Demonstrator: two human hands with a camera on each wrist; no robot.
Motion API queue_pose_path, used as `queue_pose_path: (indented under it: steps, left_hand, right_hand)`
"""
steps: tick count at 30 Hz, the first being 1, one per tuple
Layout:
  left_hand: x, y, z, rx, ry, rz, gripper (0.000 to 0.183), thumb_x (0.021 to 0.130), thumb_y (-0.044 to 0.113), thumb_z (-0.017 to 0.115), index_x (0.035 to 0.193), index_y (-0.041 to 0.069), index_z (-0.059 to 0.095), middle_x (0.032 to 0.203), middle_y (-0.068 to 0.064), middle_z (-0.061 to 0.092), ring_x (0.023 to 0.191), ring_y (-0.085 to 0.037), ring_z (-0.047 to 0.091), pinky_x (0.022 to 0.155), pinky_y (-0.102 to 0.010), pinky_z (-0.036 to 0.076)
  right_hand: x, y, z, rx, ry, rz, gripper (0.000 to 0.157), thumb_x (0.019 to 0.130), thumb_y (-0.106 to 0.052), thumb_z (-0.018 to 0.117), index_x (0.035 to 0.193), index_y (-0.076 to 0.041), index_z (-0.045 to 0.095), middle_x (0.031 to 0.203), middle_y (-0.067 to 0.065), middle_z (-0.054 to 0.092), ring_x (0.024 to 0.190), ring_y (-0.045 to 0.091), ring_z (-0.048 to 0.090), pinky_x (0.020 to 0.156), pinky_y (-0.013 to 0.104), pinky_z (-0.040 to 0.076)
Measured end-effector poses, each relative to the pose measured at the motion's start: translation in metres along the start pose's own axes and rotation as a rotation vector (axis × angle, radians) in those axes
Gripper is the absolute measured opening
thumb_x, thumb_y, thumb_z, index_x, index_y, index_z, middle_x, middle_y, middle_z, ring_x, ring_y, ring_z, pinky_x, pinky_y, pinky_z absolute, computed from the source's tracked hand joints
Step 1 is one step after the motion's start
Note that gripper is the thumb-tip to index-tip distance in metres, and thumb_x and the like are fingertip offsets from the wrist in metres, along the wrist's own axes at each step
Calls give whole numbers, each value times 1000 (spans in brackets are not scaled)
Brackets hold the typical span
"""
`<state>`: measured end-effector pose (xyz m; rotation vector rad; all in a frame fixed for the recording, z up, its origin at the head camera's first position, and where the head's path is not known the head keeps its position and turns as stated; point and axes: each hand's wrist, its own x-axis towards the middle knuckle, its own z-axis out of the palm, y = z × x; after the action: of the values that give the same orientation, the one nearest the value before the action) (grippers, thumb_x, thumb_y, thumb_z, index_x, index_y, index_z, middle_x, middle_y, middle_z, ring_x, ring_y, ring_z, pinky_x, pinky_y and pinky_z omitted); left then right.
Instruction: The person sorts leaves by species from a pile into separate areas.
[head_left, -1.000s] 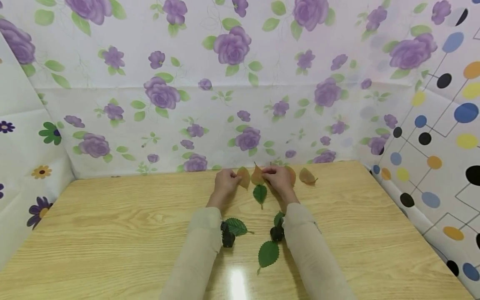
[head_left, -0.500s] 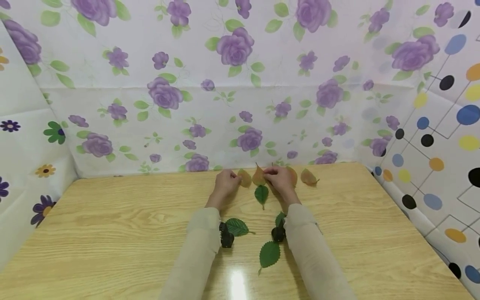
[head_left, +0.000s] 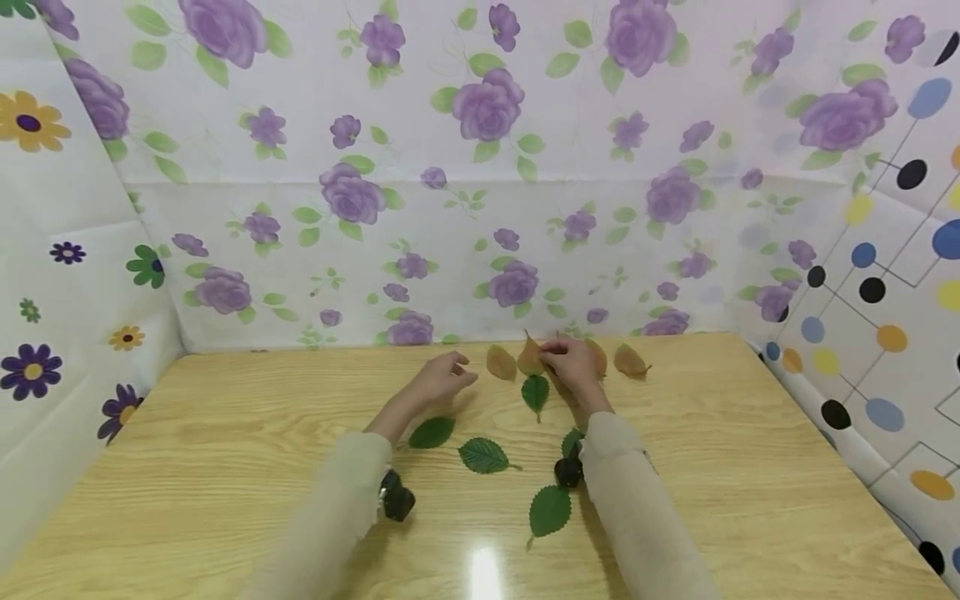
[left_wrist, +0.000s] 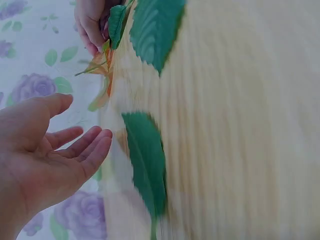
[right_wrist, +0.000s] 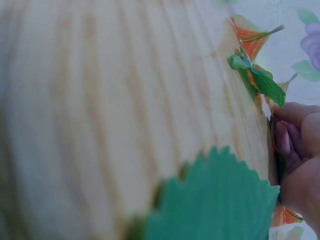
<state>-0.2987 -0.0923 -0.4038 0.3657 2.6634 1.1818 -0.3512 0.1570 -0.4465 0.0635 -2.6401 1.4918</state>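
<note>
My left hand [head_left: 442, 379] is over the table with its fingers spread and nothing in them. In the left wrist view its palm and fingertips show beside a green leaf [left_wrist: 146, 165]. At the table's back edge my right hand [head_left: 573, 362] pinches the right side of an orange leaf [head_left: 529, 358] between thumb and fingers. Another orange leaf [head_left: 501, 363] lies just left of it. A small green leaf [head_left: 536, 392] sits directly below the pinched one. Right of my right hand are an orange leaf [head_left: 597, 357], partly hidden by it, and a brownish-orange leaf [head_left: 630, 361].
Nearer to me lie several serrated green leaves: one near the left forearm [head_left: 432, 432], a ribbed leaf [head_left: 483, 455] in the middle and a front leaf [head_left: 551, 510]. Another leaf [head_left: 572, 442] is partly covered by the right wrist camera [head_left: 568, 471]. Floral cloth [head_left: 450, 233] stands behind the table.
My left hand has let go of the leftmost orange leaf and moved left and toward me, its fingers opening. A green leaf formerly under that arm now shows. My right hand stays at its leaf.
</note>
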Motion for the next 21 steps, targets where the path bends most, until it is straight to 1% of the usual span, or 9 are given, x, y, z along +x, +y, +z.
queue_pose_path:
  steps: [1,4,6,8,10,13,15,19,21]
  left_hand:
    - [-5,-2,-2,29,-10,26,45,99,21,55,132,-9,49,120,-24,59,112,-37,56,94,-46,47]
    - [-21,-4,-8,67,-48,84,40,97,17,58,128,-9,53,116,-21,61,110,-36,57,91,-44,49]
    - [-30,-6,-10,102,-62,138,37,97,15,59,125,-8,55,113,-19,63,106,-33,60,88,-41,51]
    - [-40,-7,-12,121,-60,171,34,96,13,61,122,-9,57,111,-18,64,103,-31,62,86,-39,52]
    - [-49,-8,-12,149,-43,204,31,94,9,63,119,-10,59,108,-19,65,99,-31,63,84,-40,52]
    - [-63,-8,-13,179,-21,208,28,92,5,65,116,-9,61,107,-20,64,97,-32,63,84,-40,52]
    - [-70,-10,-13,198,-11,215,28,89,2,67,114,-10,61,108,-21,64,97,-33,63,84,-40,53]
    - [-79,-16,-15,215,-6,224,29,85,-3,69,112,-11,62,108,-22,64,96,-35,63,83,-40,53]
    - [-83,-20,-17,208,-2,215,29,86,-3,68,113,-11,62,110,-23,64,97,-36,62,84,-41,53]
  right_hand:
    - [0,0,0,-1,0,-1,17,90,-11,69,102,0,72,102,15,68,97,31,62,87,42,49]
    - [1,1,0,1,3,-9,16,90,-10,69,102,1,72,100,15,69,95,31,62,86,42,50]
    - [1,0,0,-1,10,-12,16,90,-10,69,101,1,72,99,15,69,94,31,62,85,42,50]
    - [0,0,0,2,10,-16,16,90,-9,69,101,1,72,100,16,69,94,32,62,85,42,50]
    - [-1,-1,0,5,5,-16,16,90,-9,69,102,2,71,101,16,68,95,32,62,85,43,50]
    - [-2,-1,0,5,-5,-7,16,90,-10,68,103,1,71,103,16,68,97,32,62,86,42,50]
    - [-3,-1,0,7,-7,-1,17,91,-10,68,104,0,71,105,16,68,98,31,62,87,42,50]
    - [-2,0,0,-1,0,-9,17,91,-9,68,104,1,71,104,17,68,99,32,61,87,43,50]
    - [-2,0,1,-5,2,-14,17,90,-9,68,104,2,71,104,17,68,99,33,61,87,43,49]
